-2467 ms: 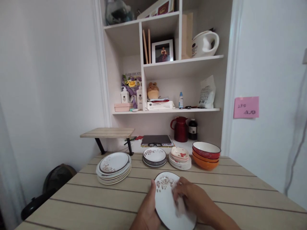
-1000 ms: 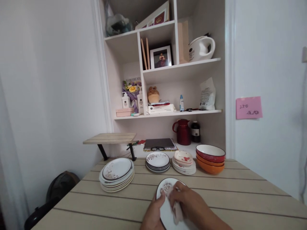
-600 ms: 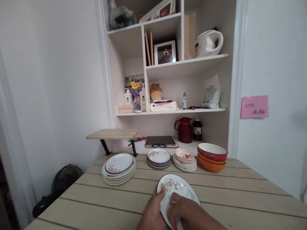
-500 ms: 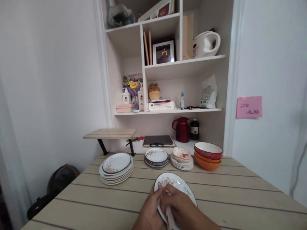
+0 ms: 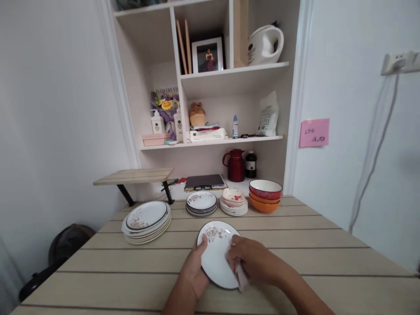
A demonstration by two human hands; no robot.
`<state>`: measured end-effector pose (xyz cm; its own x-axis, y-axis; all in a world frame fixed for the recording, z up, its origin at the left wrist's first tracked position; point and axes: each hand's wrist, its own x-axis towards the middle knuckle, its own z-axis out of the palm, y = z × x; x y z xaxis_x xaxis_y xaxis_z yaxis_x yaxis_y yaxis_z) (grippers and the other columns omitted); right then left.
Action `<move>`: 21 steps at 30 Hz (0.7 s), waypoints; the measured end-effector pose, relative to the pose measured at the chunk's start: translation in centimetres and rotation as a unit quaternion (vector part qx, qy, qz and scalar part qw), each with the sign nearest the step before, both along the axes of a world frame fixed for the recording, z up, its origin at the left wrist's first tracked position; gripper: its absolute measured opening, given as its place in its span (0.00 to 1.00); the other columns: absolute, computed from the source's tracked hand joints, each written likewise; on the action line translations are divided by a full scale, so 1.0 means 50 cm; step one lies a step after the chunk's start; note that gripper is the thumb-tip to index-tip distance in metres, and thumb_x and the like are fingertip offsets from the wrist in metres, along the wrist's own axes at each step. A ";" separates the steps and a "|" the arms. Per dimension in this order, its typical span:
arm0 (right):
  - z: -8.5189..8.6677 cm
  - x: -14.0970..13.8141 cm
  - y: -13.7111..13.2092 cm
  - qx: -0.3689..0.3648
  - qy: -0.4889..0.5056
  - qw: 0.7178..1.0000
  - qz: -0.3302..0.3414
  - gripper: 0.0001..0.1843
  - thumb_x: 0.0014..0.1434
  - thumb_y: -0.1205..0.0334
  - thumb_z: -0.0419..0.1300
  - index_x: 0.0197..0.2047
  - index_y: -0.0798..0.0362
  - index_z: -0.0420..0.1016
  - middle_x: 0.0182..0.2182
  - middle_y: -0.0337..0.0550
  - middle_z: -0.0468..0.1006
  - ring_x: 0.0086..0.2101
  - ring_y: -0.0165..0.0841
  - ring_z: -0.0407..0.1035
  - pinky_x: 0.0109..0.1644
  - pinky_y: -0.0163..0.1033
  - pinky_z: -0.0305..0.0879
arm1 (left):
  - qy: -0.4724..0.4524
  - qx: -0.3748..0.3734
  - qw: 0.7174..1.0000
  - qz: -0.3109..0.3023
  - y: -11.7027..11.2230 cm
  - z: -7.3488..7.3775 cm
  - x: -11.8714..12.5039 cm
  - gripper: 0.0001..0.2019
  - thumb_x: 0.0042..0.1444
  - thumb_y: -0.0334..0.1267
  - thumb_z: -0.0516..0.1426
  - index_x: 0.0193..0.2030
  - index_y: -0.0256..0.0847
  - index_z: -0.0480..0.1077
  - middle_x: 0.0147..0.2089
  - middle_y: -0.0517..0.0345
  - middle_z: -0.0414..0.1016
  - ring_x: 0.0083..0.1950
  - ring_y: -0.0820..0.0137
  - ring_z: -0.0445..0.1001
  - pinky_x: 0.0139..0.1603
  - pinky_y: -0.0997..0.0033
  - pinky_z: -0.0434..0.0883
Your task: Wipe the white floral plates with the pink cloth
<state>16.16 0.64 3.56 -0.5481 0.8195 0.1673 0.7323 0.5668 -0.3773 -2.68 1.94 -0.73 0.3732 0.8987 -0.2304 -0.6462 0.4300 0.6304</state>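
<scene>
A white plate (image 5: 215,260) with a brown flower pattern and a dark rim is held tilted above the near part of the table. Gripping its left edge is my left hand (image 5: 194,269), thumb on the upper face and fingers underneath. My right hand (image 5: 251,260) is closed on a pale cloth (image 5: 242,276), pressed against the plate's right side. Part of the cloth hangs below my fingers, and the rest is hidden in the hand.
Along the table's back stand a stack of large plates (image 5: 146,223), small patterned plates (image 5: 201,202), white saucers with little dishes (image 5: 234,203), and red and orange bowls (image 5: 265,197). Behind them are a laptop (image 5: 204,181), a red jug (image 5: 235,165) and a small raised wooden shelf (image 5: 133,176).
My right hand has moved with the cloth from the plate's left-middle area to its right side, apart from my left hand. The view has shifted right and slightly down.
</scene>
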 end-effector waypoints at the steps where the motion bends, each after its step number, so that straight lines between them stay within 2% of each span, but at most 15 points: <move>1: 0.000 -0.005 -0.007 -0.001 -0.013 1.000 0.008 0.18 0.38 0.78 0.56 0.28 0.48 0.79 0.35 0.38 0.74 0.33 0.30 0.66 0.34 0.32 0.53 | 0.000 0.002 1.000 -0.007 -0.002 0.003 0.000 0.30 0.54 0.43 0.60 0.62 0.36 0.60 0.50 0.40 0.76 0.49 0.56 0.76 0.56 0.54 0.65; 3: -0.004 -0.024 -0.014 -0.005 -0.012 1.000 0.024 0.18 0.38 0.78 0.56 0.28 0.48 0.80 0.34 0.38 0.73 0.32 0.30 0.66 0.33 0.32 0.53 | -0.005 0.010 1.000 -0.013 -0.003 0.007 -0.001 0.30 0.55 0.44 0.59 0.62 0.35 0.61 0.49 0.41 0.77 0.49 0.56 0.76 0.56 0.54 0.65; 6: -0.014 -0.063 -0.006 0.002 0.058 0.997 0.046 0.20 0.44 0.77 0.53 0.30 0.46 0.80 0.36 0.38 0.74 0.35 0.31 0.67 0.38 0.32 0.57 | -0.007 0.024 1.000 -0.016 -0.004 0.012 0.001 0.28 0.56 0.44 0.58 0.60 0.33 0.63 0.48 0.41 0.78 0.49 0.57 0.76 0.57 0.56 0.66; 8: -0.022 -0.086 0.009 0.026 0.102 0.994 0.032 0.21 0.48 0.76 0.52 0.33 0.45 0.81 0.39 0.40 0.73 0.39 0.32 0.67 0.42 0.33 0.59 | -0.011 0.036 0.999 -0.014 -0.004 0.015 0.004 0.26 0.56 0.45 0.58 0.59 0.33 0.65 0.48 0.42 0.78 0.49 0.58 0.76 0.57 0.57 0.66; 12: -0.022 -0.104 0.048 0.100 0.127 0.986 -0.035 0.18 0.55 0.71 0.54 0.40 0.44 0.81 0.47 0.43 0.72 0.45 0.35 0.65 0.48 0.37 0.59 | -0.014 0.053 0.998 0.007 -0.007 0.020 0.009 0.25 0.56 0.44 0.58 0.58 0.35 0.66 0.48 0.44 0.78 0.49 0.59 0.76 0.56 0.58 0.66; 15: -0.011 -0.087 0.064 0.128 0.127 0.978 -0.110 0.16 0.57 0.68 0.55 0.41 0.43 0.81 0.50 0.43 0.70 0.49 0.39 0.62 0.51 0.39 0.57 | -0.003 0.049 0.999 0.024 -0.010 0.020 0.009 0.26 0.55 0.44 0.59 0.59 0.37 0.65 0.48 0.45 0.78 0.48 0.59 0.76 0.55 0.58 0.67; 18: -0.009 -0.056 0.062 0.100 0.114 0.967 -0.207 0.20 0.57 0.70 0.53 0.45 0.41 0.79 0.48 0.44 0.70 0.47 0.39 0.64 0.46 0.38 0.58 | 0.005 0.037 0.999 0.018 -0.010 0.017 0.007 0.27 0.55 0.44 0.59 0.61 0.38 0.63 0.49 0.44 0.78 0.48 0.59 0.76 0.55 0.58 0.67; 21: -0.023 -0.035 0.052 0.049 0.106 0.968 -0.223 0.25 0.55 0.71 0.52 0.52 0.39 0.75 0.44 0.44 0.69 0.40 0.35 0.68 0.42 0.37 0.59 | 0.008 0.033 0.999 0.023 -0.006 0.011 0.006 0.29 0.55 0.44 0.59 0.62 0.38 0.61 0.50 0.44 0.77 0.48 0.59 0.76 0.55 0.57 0.67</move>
